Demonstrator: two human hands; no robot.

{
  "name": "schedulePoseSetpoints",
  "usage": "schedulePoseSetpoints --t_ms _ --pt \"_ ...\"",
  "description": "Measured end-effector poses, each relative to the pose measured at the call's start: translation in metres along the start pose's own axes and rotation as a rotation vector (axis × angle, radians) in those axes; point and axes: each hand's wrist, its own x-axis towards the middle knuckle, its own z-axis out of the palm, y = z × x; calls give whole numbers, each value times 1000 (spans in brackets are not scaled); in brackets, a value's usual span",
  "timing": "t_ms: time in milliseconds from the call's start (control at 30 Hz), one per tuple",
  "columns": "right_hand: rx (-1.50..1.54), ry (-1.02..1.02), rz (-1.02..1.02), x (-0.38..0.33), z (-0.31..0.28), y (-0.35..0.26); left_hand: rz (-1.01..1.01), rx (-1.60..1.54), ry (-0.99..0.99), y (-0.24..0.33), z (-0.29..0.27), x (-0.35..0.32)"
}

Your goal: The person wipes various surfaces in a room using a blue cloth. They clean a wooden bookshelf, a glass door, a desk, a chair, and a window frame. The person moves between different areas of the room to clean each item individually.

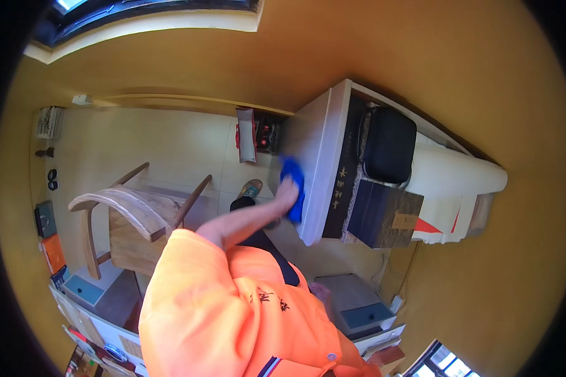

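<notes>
The person's hand, which side cannot be told, lies flat, pressing a bright blue cloth against the side of a white cabinet. The cloth looks soft, light and limp, best gripped by bunching its middle. A wooden chair stands left of the cabinet.

The cabinet stands right of the middle, against the far wall. On its top, toward the right, sit a cushion and, nearer, a box. A hand presses a cloth against the cabinet's left side. The chair stands to the left on the floor. A shoe rests between chair and cabinet.
</notes>
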Motion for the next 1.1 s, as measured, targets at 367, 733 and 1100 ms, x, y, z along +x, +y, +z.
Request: schedulePoseSetpoints --t_ms 367,733,1100 --pt "-105 48 -132 -23 22 -82 127 101 83 151 -29 54" --pt "-388 -368 -449 -44 37 -110 -364 -80 -9 -44 5 -38" --pt "-1006 -583 -1467 -87 180 -204 -7 -1263 -63 -27 -76 -197"
